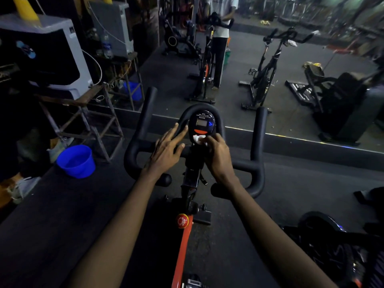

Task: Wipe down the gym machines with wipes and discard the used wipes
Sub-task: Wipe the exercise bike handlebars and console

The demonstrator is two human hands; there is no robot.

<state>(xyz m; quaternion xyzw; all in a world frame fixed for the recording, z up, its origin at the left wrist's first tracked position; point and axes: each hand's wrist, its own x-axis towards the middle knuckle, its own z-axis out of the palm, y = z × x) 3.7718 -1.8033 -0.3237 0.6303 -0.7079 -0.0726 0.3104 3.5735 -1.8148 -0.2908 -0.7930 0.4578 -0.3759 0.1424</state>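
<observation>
Blue plastic bucket (pixel 75 162) sits on the floor at far left. Next, the left hand (pixel 169 146) lies flat, fingers straight, on the spin bike's handlebar (pixel 145 113) beside the console (pixel 202 123). The right hand (pixel 218 156) pinches a white wipe (pixel 197 139) against the console's lower edge.

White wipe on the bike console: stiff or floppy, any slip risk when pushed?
Likely floppy: the wipe sits bunched under the right hand. Probably very light, being small. May slide easily on the glossy console.
</observation>
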